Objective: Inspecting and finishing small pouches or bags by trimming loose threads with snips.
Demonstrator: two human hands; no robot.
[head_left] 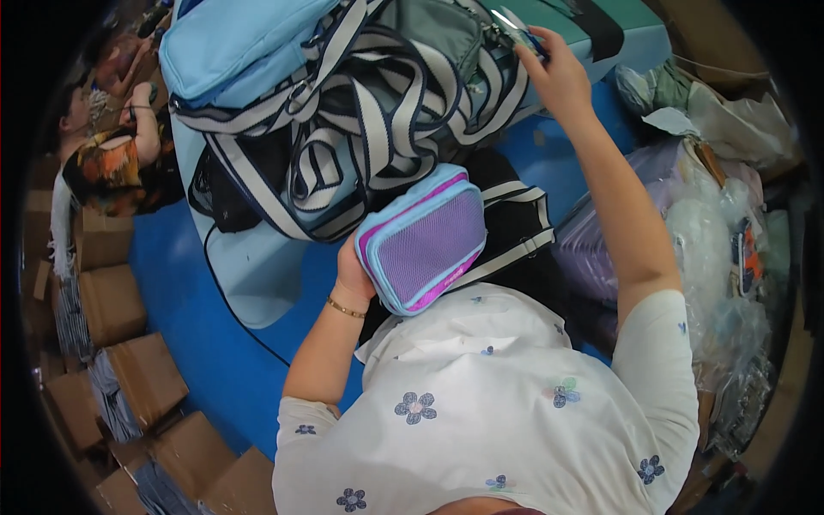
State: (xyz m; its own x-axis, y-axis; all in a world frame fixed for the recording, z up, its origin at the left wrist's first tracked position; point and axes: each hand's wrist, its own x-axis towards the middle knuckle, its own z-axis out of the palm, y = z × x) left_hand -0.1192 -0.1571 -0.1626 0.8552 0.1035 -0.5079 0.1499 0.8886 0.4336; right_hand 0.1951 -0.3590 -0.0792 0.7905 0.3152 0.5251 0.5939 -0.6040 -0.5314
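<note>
Close to my body, my left hand point(350, 273) grips the left side of a small light-blue pouch point(427, 245) with a purple mesh front and magenta trim. A white-and-navy striped strap point(521, 245) lies at its right side. At the upper right, my right hand point(560, 75) is closed around a pair of scissors point(515, 27) with dark handles; the silver blades point up and left, apart from the pouch. Ahead lies a tangled heap of striped webbing straps point(403, 103), with a light-blue bag point(245, 51) at its left and a grey-green bag point(436, 33) behind.
Cardboard boxes point(142, 378) line the left side, with grey folded bundles between them. A person point(116, 154) sits at the far left. Plastic-wrapped goods point(704, 249) crowd the right. A black cord point(227, 296) hangs over the blue floor point(184, 300).
</note>
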